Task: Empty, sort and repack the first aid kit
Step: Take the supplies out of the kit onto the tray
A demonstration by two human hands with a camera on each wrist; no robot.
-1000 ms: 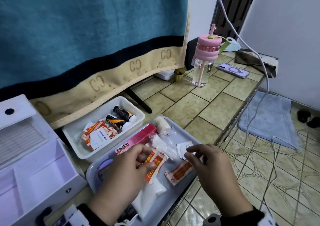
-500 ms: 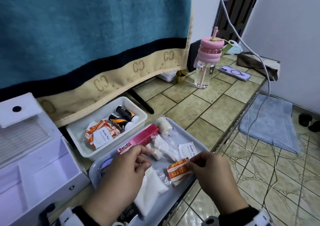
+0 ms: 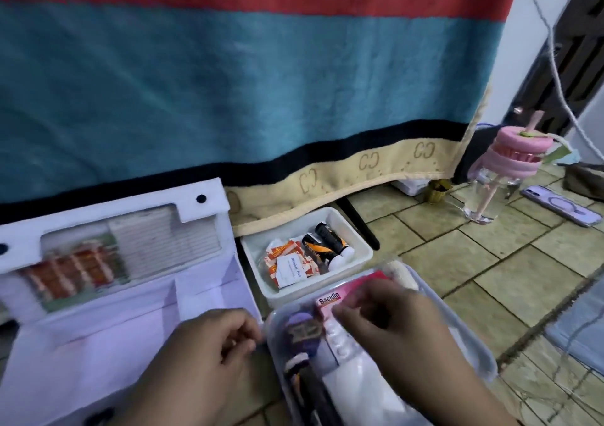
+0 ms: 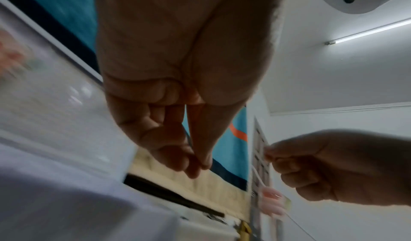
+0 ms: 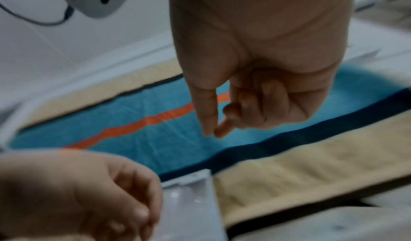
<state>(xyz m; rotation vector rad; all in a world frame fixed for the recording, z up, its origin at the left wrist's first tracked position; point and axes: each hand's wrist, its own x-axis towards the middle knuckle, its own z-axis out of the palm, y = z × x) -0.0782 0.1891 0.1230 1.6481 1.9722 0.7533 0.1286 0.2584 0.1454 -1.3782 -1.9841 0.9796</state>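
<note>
Left hand [image 3: 209,353] fingers curled, thumb meeting fingertips, grip contents unclear; now at lower centre over open first aid kit [image 3: 98,311], off tray [image 3: 474,357]. Right hand [image 3: 389,324] fingers curled, thumb on forefinger, contents unclear, now above Bacidin box [image 3: 330,298]; orange sachet gone from its grip. White bin [image 3: 356,242] mid-frame.

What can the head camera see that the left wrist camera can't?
Only the head view shows the open white kit case, the white bin holding two black tubes, the grey tray with the pink Bacidin box, and the purple phone.

Only the left wrist view shows the ceiling light and the left hand's fingertips pressed together; whether they pinch anything is unclear.

Both show the left hand, the right hand, the teal towel and the pink-lidded bottle.
</note>
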